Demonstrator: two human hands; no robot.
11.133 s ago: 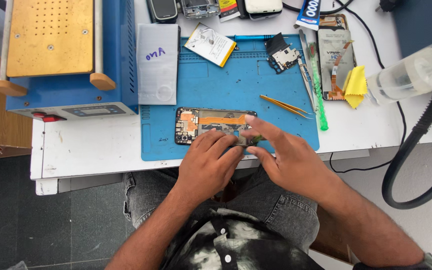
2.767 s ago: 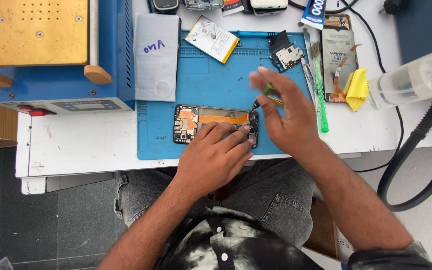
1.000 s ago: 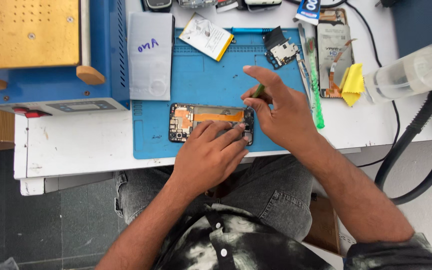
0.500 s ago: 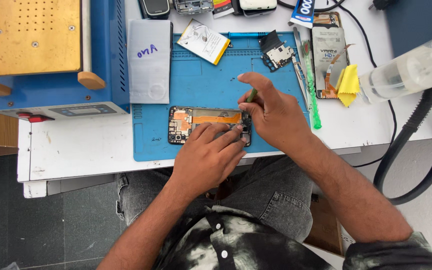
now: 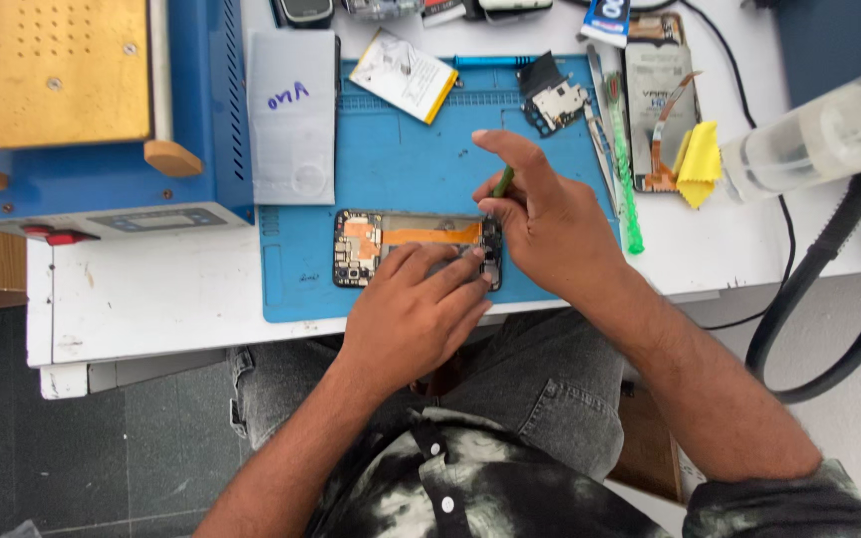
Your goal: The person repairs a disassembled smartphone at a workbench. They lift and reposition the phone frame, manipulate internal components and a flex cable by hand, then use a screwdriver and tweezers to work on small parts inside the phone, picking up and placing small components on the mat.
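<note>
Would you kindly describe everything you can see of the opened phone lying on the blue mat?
The opened phone lies flat and lengthwise near the front edge of the blue mat, back cover off. Its dark frame shows a copper-coloured patch and small black parts at its left end, and an orange flex strip along the top. The left hand presses its lower middle; the right hand holds a thin green tool at its right end.

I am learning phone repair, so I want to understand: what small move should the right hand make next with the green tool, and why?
Probably a short, gentle press of the green tool at the right end of the opened phone. The right hand holds the tool with its tip there, and the left hand lies flat on the phone, pinning it to the blue mat. The exact contact point is too small to see.
</note>
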